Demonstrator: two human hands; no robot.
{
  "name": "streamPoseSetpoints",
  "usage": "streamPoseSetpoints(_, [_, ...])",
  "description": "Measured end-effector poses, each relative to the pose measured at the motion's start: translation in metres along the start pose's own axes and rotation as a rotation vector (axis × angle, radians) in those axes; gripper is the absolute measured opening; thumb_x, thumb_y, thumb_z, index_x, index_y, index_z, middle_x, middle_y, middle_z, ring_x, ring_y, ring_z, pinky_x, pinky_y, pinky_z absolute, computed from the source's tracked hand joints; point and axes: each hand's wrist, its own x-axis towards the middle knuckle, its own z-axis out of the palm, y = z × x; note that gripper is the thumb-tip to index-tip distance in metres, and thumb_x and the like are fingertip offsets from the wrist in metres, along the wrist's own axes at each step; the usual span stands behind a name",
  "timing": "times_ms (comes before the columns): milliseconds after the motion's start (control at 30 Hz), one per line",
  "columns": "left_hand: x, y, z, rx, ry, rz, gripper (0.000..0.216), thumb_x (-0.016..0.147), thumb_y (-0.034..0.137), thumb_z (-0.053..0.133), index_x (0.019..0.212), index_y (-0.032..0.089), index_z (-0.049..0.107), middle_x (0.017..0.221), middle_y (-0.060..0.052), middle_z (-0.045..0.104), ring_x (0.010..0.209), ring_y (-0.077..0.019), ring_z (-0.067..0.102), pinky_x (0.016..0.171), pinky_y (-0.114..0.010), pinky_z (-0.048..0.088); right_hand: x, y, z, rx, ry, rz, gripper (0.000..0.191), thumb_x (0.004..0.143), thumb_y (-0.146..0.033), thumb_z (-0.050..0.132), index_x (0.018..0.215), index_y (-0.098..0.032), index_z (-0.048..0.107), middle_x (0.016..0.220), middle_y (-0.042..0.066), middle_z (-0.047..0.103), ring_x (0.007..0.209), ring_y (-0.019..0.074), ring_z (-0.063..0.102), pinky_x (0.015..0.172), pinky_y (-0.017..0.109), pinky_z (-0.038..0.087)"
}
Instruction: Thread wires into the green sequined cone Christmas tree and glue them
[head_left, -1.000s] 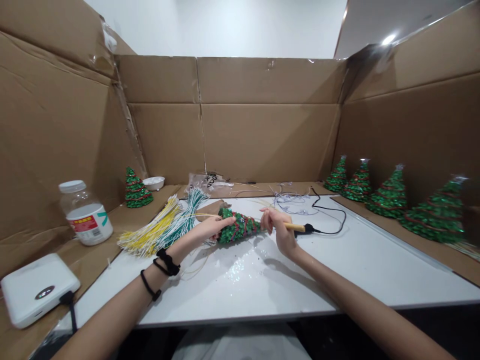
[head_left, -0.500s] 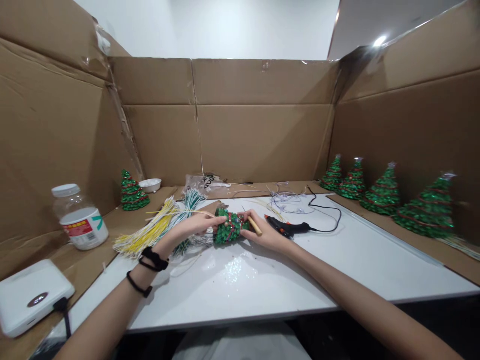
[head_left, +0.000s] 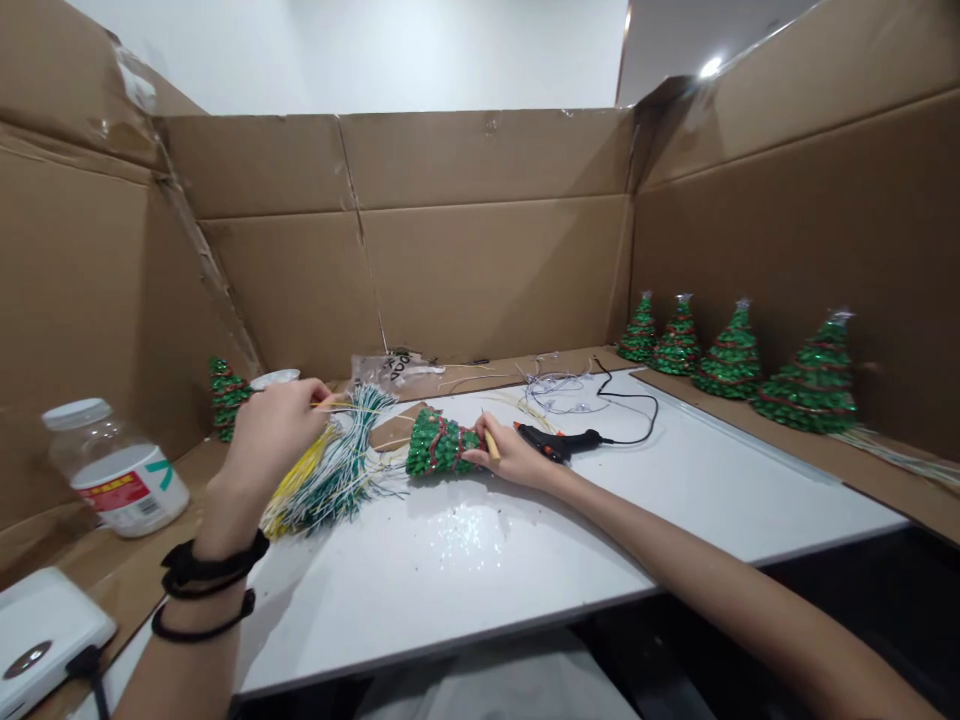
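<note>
A small green Christmas tree [head_left: 429, 446] with red garland lies on its side over the white board. Its narrow end is gripped by my right hand [head_left: 517, 460], which also keeps a wooden-handled awl [head_left: 492, 445] between the fingers, its thin tip pointing away. My left hand [head_left: 281, 425] is raised to the left, fingers pinched on thin yellow cord [head_left: 352, 407] that stretches towards the tree's base. Beneath that cord lies a bundle of green, white and yellow cords [head_left: 341, 450]. A black glue gun [head_left: 559, 441] rests just right of my right hand.
Several finished trees [head_left: 731, 350] stand along the right cardboard wall. At the left are another tree [head_left: 225, 395], a white-lidded jar [head_left: 124, 470] and a white device [head_left: 52, 630]. Tangled clear wire [head_left: 559, 390] and a plastic bag [head_left: 382, 372] lie at the back. Glitter covers the board's middle.
My left hand has moved from the tree's base out to the left, drawing the yellow cord with it. My right hand still holds the tree and awl. The view has shifted to the right.
</note>
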Motion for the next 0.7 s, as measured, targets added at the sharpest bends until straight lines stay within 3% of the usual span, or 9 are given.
streamPoseSetpoints(67, [-0.002,0.004,-0.003,-0.002,-0.079,0.033,0.028,0.081,0.037,0.043,0.081,0.022,0.066,0.081,-0.007,0.068,0.075,-0.0253,0.059,0.053,-0.027,0.030,0.000,0.001,-0.001,0.005,-0.008,0.002,0.033,0.081,-0.048,0.053,0.084,-0.022,0.033,0.065,-0.006,0.039,0.060,0.0123,0.038,0.057,0.023,0.029])
streamPoseSetpoints(133, [-0.003,0.001,-0.005,0.020,-0.038,-0.022,0.029,0.082,0.037,0.042,0.085,0.022,0.066,0.081,-0.008,0.067,0.073,-0.0257,0.059,0.052,-0.027,0.028,0.000,0.001,-0.001,0.006,-0.017,0.007,0.032,0.082,-0.048,0.052,0.084,-0.022,0.033,0.065,-0.006,0.039,0.060,0.0122,0.038,0.057,0.023,0.029])
streamPoseSetpoints(233, [-0.005,-0.008,-0.012,0.016,0.282,-0.184,0.034,0.085,0.035,0.036,0.096,0.019,0.065,0.084,-0.009,0.066,0.073,-0.0255,0.057,0.054,-0.029,0.028,0.000,0.000,-0.002,0.040,-0.038,0.022,0.030,0.082,-0.047,0.051,0.085,-0.022,0.034,0.066,-0.006,0.038,0.061,0.0124,0.038,0.057,0.023,0.028])
streamPoseSetpoints(333, [-0.011,-0.002,-0.019,-0.131,0.682,-0.144,0.037,0.088,0.032,0.031,0.099,0.017,0.063,0.090,-0.009,0.065,0.079,-0.0234,0.057,0.061,-0.030,0.033,-0.001,-0.004,-0.004,0.166,-0.038,0.046,0.025,0.082,-0.041,0.050,0.083,-0.023,0.034,0.069,-0.005,0.040,0.063,0.0127,0.040,0.059,0.024,0.031])
streamPoseSetpoints(367, [-0.014,0.005,-0.019,-0.216,0.666,-0.088,0.037,0.089,0.033,0.031,0.098,0.017,0.063,0.087,-0.007,0.065,0.075,-0.0212,0.057,0.061,-0.029,0.033,-0.002,-0.007,-0.005,0.225,-0.019,0.052,0.023,0.082,-0.038,0.050,0.081,-0.023,0.033,0.072,-0.004,0.043,0.066,0.0131,0.043,0.061,0.024,0.033])
streamPoseSetpoints(400, [-0.017,0.013,-0.016,-0.306,0.543,-0.007,0.038,0.088,0.035,0.032,0.087,0.018,0.065,0.075,-0.005,0.064,0.065,-0.0181,0.055,0.057,-0.027,0.033,-0.002,-0.009,-0.006,0.284,0.009,0.054,0.021,0.082,-0.036,0.049,0.080,-0.023,0.033,0.075,-0.003,0.046,0.070,0.0137,0.045,0.064,0.025,0.035])
streamPoseSetpoints(500, [-0.023,0.040,0.006,-0.377,-0.034,0.190,0.048,0.086,0.046,0.032,0.063,0.018,0.062,0.056,-0.003,0.059,0.053,-0.0163,0.052,0.052,-0.026,0.030,-0.002,-0.015,-0.013,0.357,0.169,0.024,0.018,0.085,-0.036,0.043,0.079,-0.023,0.033,0.087,0.001,0.052,0.085,0.0166,0.051,0.074,0.029,0.038])
streamPoseSetpoints(567, [-0.025,0.053,0.028,-0.302,-0.143,0.194,0.051,0.085,0.052,0.032,0.061,0.019,0.061,0.056,-0.004,0.060,0.057,-0.0193,0.054,0.053,-0.026,0.029,0.000,-0.015,-0.018,0.277,0.298,-0.015,0.015,0.088,-0.038,0.036,0.085,-0.023,0.036,0.089,0.002,0.052,0.088,0.0173,0.051,0.076,0.030,0.038])
streamPoseSetpoints(700, [-0.023,0.061,0.069,-0.494,-0.284,0.169,0.048,0.080,0.059,0.039,0.091,0.021,0.066,0.083,-0.005,0.068,0.075,-0.0230,0.059,0.061,-0.027,0.035,0.007,-0.003,-0.029,-0.011,0.463,-0.041,0.017,0.088,-0.035,0.035,0.098,-0.021,0.037,0.083,0.002,0.049,0.072,0.0165,0.048,0.067,0.029,0.036])
